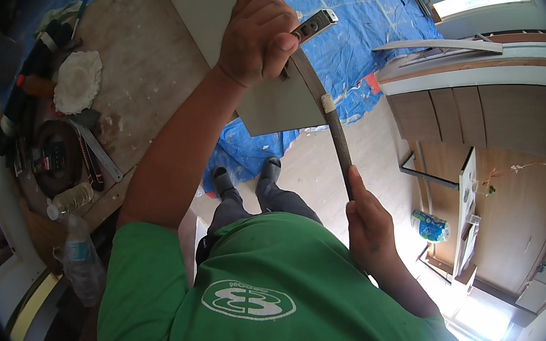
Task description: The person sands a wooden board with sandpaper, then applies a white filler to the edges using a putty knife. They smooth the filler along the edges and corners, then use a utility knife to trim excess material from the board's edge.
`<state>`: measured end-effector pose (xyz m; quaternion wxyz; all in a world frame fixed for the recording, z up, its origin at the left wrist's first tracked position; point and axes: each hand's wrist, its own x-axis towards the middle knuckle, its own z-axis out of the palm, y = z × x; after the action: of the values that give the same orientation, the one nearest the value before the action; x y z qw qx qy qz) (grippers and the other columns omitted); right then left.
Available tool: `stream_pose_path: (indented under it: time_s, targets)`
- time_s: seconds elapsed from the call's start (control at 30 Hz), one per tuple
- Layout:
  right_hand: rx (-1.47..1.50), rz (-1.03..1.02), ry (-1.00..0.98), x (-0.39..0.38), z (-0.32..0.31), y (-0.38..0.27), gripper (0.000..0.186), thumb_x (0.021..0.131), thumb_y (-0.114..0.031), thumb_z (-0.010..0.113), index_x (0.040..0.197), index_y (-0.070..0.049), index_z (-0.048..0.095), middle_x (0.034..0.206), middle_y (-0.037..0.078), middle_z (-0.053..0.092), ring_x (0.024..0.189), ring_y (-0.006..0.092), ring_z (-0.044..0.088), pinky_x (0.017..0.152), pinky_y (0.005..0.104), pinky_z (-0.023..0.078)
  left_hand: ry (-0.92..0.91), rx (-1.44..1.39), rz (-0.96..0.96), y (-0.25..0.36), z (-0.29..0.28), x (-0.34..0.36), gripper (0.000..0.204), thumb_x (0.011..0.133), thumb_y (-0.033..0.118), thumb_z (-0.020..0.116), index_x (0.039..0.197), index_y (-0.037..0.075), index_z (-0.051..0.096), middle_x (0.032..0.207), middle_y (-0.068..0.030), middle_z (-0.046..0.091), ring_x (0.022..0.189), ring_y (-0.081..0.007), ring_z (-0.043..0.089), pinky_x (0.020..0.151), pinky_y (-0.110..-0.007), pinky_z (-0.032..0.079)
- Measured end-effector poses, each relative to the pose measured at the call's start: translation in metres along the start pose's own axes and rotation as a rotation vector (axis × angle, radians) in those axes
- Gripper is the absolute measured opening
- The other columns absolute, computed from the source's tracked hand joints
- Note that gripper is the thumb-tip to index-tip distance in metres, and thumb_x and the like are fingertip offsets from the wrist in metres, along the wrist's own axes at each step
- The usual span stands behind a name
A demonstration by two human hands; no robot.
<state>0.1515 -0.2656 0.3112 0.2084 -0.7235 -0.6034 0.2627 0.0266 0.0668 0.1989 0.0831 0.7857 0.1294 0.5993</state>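
Note:
A pale grey-green panel [282,105] lies over the edge of the wooden worktable [142,24]. Along its right edge runs a narrow brown strip [338,136], whose near end extends past the panel toward me. A bit of pale tape wraps the strip near the panel's corner. My left hand [257,34] is closed over this edge, gripping a short dark tool with a metal end [316,26]; its exact kind is unclear. Lower down, my right hand [370,227] holds the loose end of the strip, index finger stretched along it.
On the table's left are a crumpled white cloth [78,81], an orange-capped bottle [34,84], a metal ruler [99,153] and a cutter knife [91,165]. Clear plastic bottles [80,250] stand beside it. Blue sheeting [350,20] covers floor ahead; cabinets [475,110] line the right.

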Motion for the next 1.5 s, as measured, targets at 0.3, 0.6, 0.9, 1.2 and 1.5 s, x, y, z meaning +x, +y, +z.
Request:
stream_pose_path:
  time_s: [0.3,0.6,0.9,1.2,1.5]
  targets:
    - [0.023,-0.085,0.078,0.038,0.001,0.001,0.073,0.097,0.011,0.051,0.165,-0.009,0.034,0.084,0.013,0.057,0.074,0.0235,0.060,0.073,0.0326,0.050,0.142,-0.006,0.045,0.000,0.003,0.004,0.055,0.111,0.041,0.036,0.076,0.009,0.064,0.085,-0.0066,0.069,0.090,-0.0275,0.066,0.101,-0.043,0.045]
    - [0.002,-0.172,0.114,0.061,0.013,0.004,0.076,0.096,0.012,0.050,0.166,-0.012,0.034,0.082,0.012,0.054,0.070,0.0245,0.057,0.071,0.0344,0.050,0.099,-0.010,0.048,0.002,0.002,0.006,0.053,0.111,0.039,0.035,0.080,0.008,0.066,0.085,-0.0071,0.069,0.091,-0.0280,0.067,0.102,-0.043,0.045]
    - [0.016,-0.047,0.045,0.009,0.003,0.001,0.071,0.097,0.010,0.050,0.164,-0.009,0.037,0.083,0.013,0.056,0.074,0.0238,0.060,0.074,0.0334,0.051,0.104,-0.015,0.056,0.001,0.002,0.006,0.054,0.110,0.041,0.035,0.083,0.007,0.068,0.087,-0.0073,0.070,0.092,-0.0282,0.067,0.104,-0.044,0.044]
    - [0.058,-0.025,0.084,0.049,-0.001,0.002,0.067,0.101,0.007,0.049,0.164,-0.012,0.037,0.089,0.014,0.059,0.078,0.0228,0.061,0.077,0.0322,0.051,0.121,0.005,0.047,0.000,0.000,0.002,0.055,0.110,0.040,0.034,0.086,0.006,0.069,0.088,-0.0095,0.070,0.092,-0.0290,0.067,0.103,-0.045,0.045]
    - [0.048,-0.092,0.097,0.049,0.012,0.001,0.072,0.099,0.008,0.051,0.166,-0.015,0.035,0.083,0.014,0.055,0.073,0.0277,0.061,0.071,0.0373,0.051,0.115,0.010,0.043,0.002,0.000,0.003,0.056,0.110,0.042,0.033,0.088,0.005,0.069,0.089,-0.0102,0.070,0.093,-0.0296,0.067,0.103,-0.046,0.045]
